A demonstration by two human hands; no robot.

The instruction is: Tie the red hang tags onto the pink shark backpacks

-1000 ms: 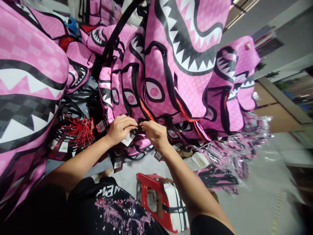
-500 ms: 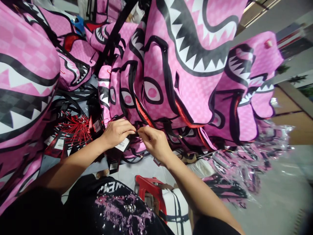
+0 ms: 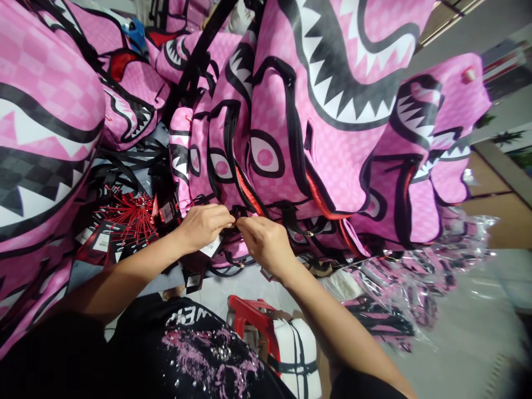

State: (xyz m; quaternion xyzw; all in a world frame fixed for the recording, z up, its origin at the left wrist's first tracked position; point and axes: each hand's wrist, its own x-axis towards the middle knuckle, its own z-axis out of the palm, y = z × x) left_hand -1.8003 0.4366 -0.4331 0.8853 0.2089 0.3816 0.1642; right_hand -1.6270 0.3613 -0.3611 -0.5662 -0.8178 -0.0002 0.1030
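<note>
My left hand [image 3: 206, 226] and my right hand [image 3: 266, 244] meet at the lower edge of a row of pink bags. Both are closed in a pinch, fingertips almost touching. Whatever small dark thing lies between them is too small to make out. Just under my left hand hangs a black hang tag with a white label [image 3: 211, 247], partly covered by the fingers. Behind my hands stands a pink checkered bag [image 3: 266, 183] with a shark-mouth print, an eye and a red-edged opening. A bundle of hang tags with red strings [image 3: 139, 213] lies left of my left hand.
A large pink bag [image 3: 50, 133] fills the left side. Bags in clear plastic [image 3: 415, 282] lie on the floor at right. Below my hands is a red stool [image 3: 249, 310], beside a white seat-like thing with black stripes [image 3: 295, 354].
The view has shifted slightly, so the bags appear a little farther right. Both hands keep their pinch at nearly the same spot, with the fingertips slightly farther right in view.
</note>
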